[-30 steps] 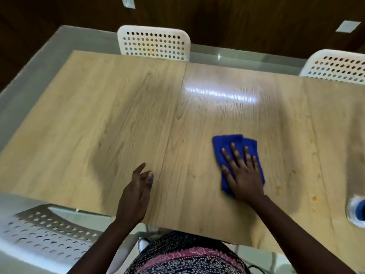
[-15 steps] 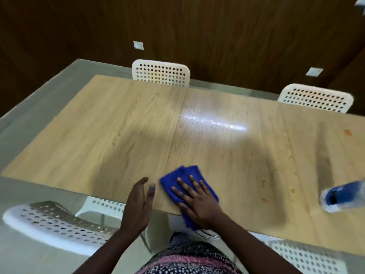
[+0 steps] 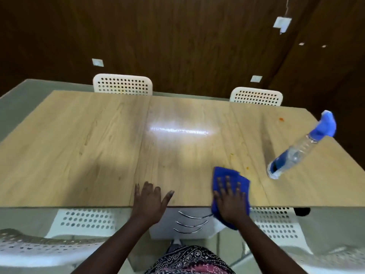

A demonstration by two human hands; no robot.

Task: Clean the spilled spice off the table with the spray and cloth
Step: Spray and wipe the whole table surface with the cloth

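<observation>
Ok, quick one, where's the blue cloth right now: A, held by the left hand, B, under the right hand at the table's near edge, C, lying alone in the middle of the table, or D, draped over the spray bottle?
B: the right hand lies flat with straight fingers on the blue cloth at the table's near edge, part of the cloth hanging over it.

Right hand (image 3: 231, 202) is lying flat on the cloth (image 3: 223, 175) at the counter's (image 3: 98, 147) near edge, left hand (image 3: 150, 200) resting just left of it. Spray bottle (image 3: 296, 153) is standing on the counter to the right, spice specks (image 3: 247, 168) lying between it and the cloth.
</observation>
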